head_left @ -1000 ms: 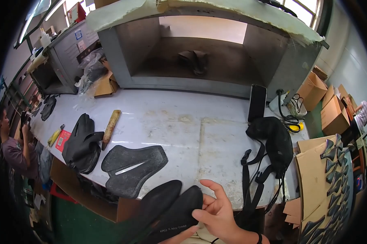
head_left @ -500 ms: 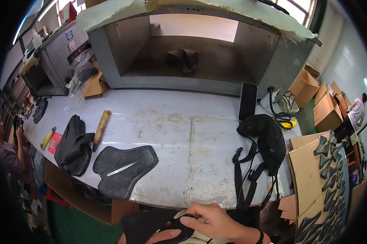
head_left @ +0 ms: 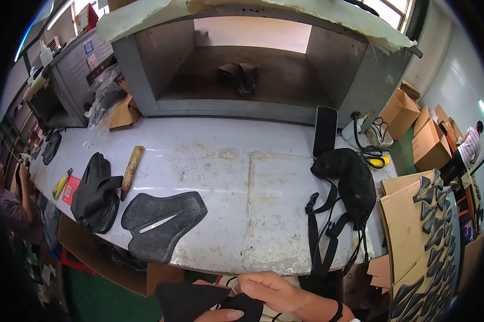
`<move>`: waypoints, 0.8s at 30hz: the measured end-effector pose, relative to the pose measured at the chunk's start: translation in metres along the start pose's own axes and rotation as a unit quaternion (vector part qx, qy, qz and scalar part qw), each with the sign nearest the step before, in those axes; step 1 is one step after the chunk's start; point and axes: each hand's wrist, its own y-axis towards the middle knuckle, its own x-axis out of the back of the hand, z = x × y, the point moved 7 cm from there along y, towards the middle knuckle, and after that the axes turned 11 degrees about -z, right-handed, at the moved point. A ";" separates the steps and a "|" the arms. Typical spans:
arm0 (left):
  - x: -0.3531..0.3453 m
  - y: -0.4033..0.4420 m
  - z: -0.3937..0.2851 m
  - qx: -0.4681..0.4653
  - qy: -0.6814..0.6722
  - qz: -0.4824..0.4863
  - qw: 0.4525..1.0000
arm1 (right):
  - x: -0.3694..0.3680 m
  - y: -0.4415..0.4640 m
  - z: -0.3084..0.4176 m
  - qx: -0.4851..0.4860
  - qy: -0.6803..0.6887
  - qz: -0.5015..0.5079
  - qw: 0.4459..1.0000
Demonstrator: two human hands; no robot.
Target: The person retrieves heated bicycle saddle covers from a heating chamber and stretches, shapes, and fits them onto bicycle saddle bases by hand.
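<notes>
At the bottom edge, low over my lap, is a black shoe upper (head_left: 191, 300), partly cut off by the frame. My left hand (head_left: 223, 315) grips it from below, with a thumb lying over its edge. My right hand (head_left: 271, 291) is closed, its fingers pinching the upper's right-hand edge; the fingertips are partly hidden. Another black upper (head_left: 185, 214) with a V-shaped slit lies flat on the table in front of me. To its left sits a folded black upper (head_left: 96, 196), beside a worn wooden-handled tool (head_left: 132, 172).
A grey metal box (head_left: 228, 110) holding a dark piece stands at the back of the white table (head_left: 220, 177). On the right are a phone (head_left: 325, 131), a black strapped bag (head_left: 349, 182) and a cardboard sheet (head_left: 400, 236) with many black heels. A person (head_left: 16, 206) works at far left.
My right hand has moved slightly left and curled tighter at the upper's edge. The upper has turned and flattened, and its opening no longer shows. The view has shifted slightly.
</notes>
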 end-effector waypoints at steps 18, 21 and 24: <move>0.002 0.010 0.011 -0.064 -0.023 0.136 0.988 | 0.006 -0.005 0.018 0.134 -0.126 -0.151 0.971; 0.006 0.016 0.027 -0.022 -0.059 0.109 0.992 | 0.004 -0.009 0.034 0.205 -0.193 -0.240 0.929; 0.012 0.024 0.049 0.018 -0.097 0.079 0.992 | 0.014 -0.007 0.023 0.136 -0.144 -0.178 0.964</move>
